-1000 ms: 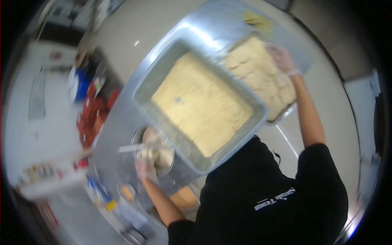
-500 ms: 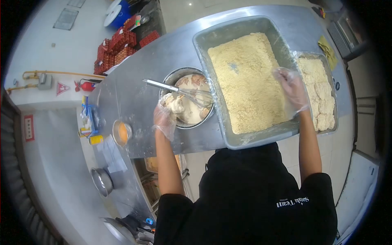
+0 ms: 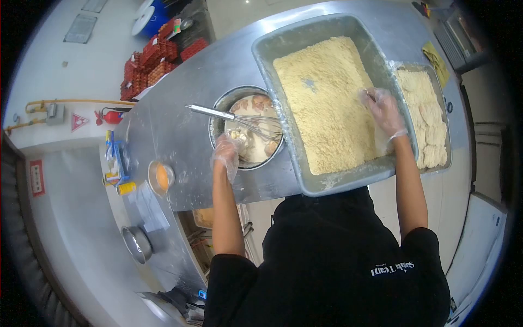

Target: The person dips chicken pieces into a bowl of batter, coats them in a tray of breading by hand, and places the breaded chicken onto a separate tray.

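My left hand [image 3: 225, 152], in a clear plastic glove, reaches over the near left rim of a metal pot [image 3: 217, 100] of pale batter. Its fingers are closed around a batter-coated piece of meat [image 3: 233, 133], mostly hidden by the glove. A whisk [image 3: 212, 113] leans across the pot with its wires in the batter, and more meat pieces [image 3: 261, 102] poke out there. Over the right side of a grey tub [image 3: 267, 54] hovers my gloved right hand [image 3: 385, 111], fingers loosely curled and apart, holding nothing. Yellowish flour [image 3: 321, 120] fills the tub.
Right of the tub, a tray [image 3: 448, 147] holds rows of coated pieces. A yellow cloth [image 3: 436, 62] lies beyond it. To the left stand a bowl with orange contents [image 3: 162, 177], a yellow can [image 3: 126, 188] and a metal bowl [image 3: 136, 243]. Red egg trays [image 3: 158, 52] are stacked behind.
My left hand has moved down into the pot with the batter-coated piece, which shows less now. My right hand stays over the flour, its fingers a little more curled. The view has shifted slightly.
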Action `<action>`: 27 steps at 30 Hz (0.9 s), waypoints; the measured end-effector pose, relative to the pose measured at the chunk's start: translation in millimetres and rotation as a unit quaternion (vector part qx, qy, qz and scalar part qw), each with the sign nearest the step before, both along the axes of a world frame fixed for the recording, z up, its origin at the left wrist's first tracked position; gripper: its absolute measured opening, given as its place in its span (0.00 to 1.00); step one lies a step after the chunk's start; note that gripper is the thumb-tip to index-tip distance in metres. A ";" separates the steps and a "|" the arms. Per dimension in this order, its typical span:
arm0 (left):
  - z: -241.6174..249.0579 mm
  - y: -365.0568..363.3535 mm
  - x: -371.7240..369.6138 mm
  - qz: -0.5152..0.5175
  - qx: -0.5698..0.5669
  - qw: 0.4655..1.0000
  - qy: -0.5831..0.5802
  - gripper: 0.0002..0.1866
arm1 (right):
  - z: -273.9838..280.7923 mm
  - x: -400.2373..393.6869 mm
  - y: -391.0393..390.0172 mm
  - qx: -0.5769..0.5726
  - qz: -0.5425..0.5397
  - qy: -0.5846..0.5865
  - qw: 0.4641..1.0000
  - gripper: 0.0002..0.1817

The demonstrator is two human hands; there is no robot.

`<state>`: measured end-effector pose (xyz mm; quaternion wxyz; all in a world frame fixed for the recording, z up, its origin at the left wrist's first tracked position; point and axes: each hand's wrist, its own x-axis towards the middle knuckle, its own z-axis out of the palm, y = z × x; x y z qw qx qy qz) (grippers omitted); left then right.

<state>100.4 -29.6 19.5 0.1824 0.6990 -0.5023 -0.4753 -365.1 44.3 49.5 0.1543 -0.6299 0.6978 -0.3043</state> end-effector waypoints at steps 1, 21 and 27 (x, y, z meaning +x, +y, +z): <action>24.8 5.7 -21.3 -0.010 -0.001 0.999 -0.051 0.20 | 2.0 0.7 -0.7 0.007 -0.005 -0.005 1.000 0.16; 11.1 -4.6 -29.0 -0.078 0.013 0.992 -0.096 0.24 | 11.9 3.2 -7.7 0.053 0.000 -0.077 0.996 0.21; -5.1 -16.7 -28.4 -0.202 0.002 0.957 -0.208 0.34 | 7.5 -0.3 -9.4 0.059 0.004 -0.058 0.997 0.20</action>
